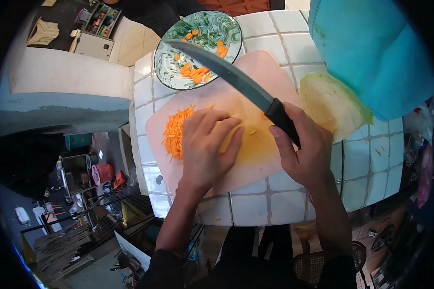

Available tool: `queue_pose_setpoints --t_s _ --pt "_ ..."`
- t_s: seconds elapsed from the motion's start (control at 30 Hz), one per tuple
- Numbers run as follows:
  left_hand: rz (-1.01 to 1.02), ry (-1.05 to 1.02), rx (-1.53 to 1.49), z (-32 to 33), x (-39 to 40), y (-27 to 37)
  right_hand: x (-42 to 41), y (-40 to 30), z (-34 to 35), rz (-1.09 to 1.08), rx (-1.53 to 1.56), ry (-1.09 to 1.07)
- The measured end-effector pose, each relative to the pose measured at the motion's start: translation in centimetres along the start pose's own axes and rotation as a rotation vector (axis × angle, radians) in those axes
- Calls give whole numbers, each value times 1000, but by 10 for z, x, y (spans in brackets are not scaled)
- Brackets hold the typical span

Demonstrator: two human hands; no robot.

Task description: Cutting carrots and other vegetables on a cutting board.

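Note:
My right hand [307, 144] grips the black handle of a kitchen knife [235, 76]. Its long blade slants up and left above the board, and its tip overlaps the plate in view. My left hand [209, 144] is palm down with bent fingers and a gap beside the thumb; its underside is hidden. A heap of carrot matchsticks [174, 133] lies against its outer side, partly covered by it. Both hands are over a pink cutting board [271, 72], stained orange-yellow in the middle. A few carrot bits [253, 133] lie there between the hands.
A green-and-white marbled enamel plate [170, 77] with carrot slices [197, 77] overlaps the board's far edge. To the right are a cut piece of cabbage [329, 104] and a large turquoise bag [369, 61]. Everything stands on a white tiled counter [251, 207].

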State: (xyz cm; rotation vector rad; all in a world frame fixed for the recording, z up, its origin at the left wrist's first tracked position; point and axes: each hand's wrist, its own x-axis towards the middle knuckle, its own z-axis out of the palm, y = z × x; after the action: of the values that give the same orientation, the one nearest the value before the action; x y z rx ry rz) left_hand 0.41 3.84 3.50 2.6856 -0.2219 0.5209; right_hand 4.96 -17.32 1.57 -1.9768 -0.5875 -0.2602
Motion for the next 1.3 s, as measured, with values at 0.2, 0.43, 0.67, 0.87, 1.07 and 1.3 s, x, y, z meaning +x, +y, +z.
queue_pose_setpoints --t_s 0.2,0.43,0.67,0.87,1.07,1.3 --pt "99 -219 -191 7 27 8 -1 -4 -2 31 -28 -21" --pt "137 -229 -201 9 20 -8 1 -3 -3 74 -74 -23" --pt "-66 -14 0 -4 18 -18 1 -7 -8 90 -70 -4" --pt "38 -173 -200 -15 52 12 -1 -1 -9 75 -132 61" --pt "108 -104 -237 29 43 8 2 -1 -8 77 -205 71" --pt "154 -178 -278 26 40 4 -2 4 -11 244 -105 150"
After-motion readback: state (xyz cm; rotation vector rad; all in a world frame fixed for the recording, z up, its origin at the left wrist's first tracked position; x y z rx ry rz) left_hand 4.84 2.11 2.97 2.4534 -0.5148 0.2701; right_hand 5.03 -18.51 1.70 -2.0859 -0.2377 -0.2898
